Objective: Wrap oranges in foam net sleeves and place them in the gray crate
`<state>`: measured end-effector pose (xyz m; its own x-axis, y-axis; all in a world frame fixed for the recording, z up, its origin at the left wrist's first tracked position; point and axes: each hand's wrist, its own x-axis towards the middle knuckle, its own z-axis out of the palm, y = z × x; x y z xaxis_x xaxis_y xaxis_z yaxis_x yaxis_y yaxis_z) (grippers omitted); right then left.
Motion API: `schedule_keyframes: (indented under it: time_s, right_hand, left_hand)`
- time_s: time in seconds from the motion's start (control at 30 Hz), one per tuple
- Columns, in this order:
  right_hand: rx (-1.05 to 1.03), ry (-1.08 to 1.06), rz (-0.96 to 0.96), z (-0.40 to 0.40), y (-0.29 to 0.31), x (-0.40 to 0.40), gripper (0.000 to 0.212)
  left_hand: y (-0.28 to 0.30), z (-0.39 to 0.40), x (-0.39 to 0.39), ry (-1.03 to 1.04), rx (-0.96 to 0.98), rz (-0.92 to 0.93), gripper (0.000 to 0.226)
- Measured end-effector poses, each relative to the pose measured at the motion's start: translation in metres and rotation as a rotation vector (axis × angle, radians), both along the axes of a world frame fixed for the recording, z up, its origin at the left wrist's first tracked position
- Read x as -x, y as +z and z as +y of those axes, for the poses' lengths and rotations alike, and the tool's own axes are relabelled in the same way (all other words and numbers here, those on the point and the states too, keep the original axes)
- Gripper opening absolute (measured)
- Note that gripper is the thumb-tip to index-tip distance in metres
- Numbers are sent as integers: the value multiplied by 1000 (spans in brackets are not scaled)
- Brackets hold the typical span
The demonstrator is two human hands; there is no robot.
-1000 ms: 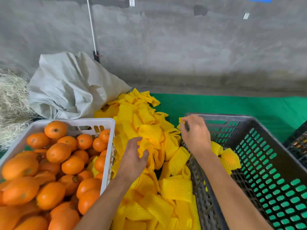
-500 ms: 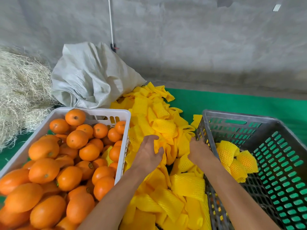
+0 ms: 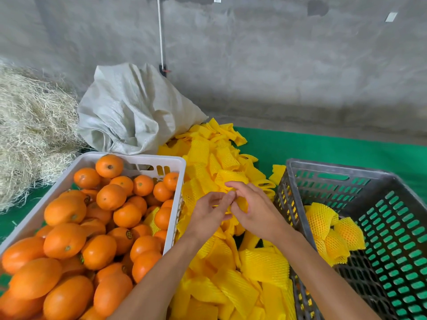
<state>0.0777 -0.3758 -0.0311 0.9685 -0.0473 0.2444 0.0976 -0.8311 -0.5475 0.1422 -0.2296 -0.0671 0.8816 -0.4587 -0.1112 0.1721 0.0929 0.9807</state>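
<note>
Here both the left hand and right hand pinch 1 yellow foam net sleeve above the pile; best to spread its mouth wide before reaching for an orange.

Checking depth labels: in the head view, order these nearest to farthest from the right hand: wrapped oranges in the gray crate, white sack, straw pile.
Measured from the right hand, over the sleeve pile:
1. Wrapped oranges: just to its right, inside the gray crate.
2. White sack: up and left, against the wall behind the white crate of oranges.
3. Straw pile: far left edge.
</note>
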Motion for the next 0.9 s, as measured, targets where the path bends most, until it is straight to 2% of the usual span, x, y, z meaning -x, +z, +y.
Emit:
schedule_keyframes:
  time_s: [0.07,0.17,0.23,0.33,0.43,0.5,0.57,0.63,0.7,0.77,0.83,0.9]
  right_hand:
    - [-153,34,5,1,2,0,42]
    - [-248,-19,-182,4,4,0,34]
    - [-298,-120,-258,5,3,-4,36]
    - [-239,-229,-211,6,0,-7,47]
    - [-154,-335,-120,1,-4,-7,54]
    - [-203,-361,-44,-1,-3,-7,42]
    - [-361,-312,-11,-1,-1,-7,24]
    - [-546,-282,-6,4,2,-7,26]
    - [-908,-324,36,10,4,-8,34]
    - [-1291,-399,107,11,3,-11,33]
    - [-1563,-410,179,7,4,-12,33]
    - [-1705,-373,240,3,9,-11,28]
  left_hand:
    - [3,2,-2,57,45,14,36]
    - [5,3,-2,114,71,32,16]
    - [6,3,-2,165,9,-44,13]
    - [8,2,3,200,-60,-216,14]
    - [10,2,6,253,-51,-299,19]
    - [7,2,6,248,-43,-333,25]
    - [4,1,7,182,-68,-333,34]
    - [-1,0,8,152,-142,-354,41]
    - [-4,2,6,197,-190,-416,37]
    - [-3,4,1,222,-200,-403,30]
    - [-1,3,0,178,-84,-213,25]
    - [7,3,-1,96,173,141,19]
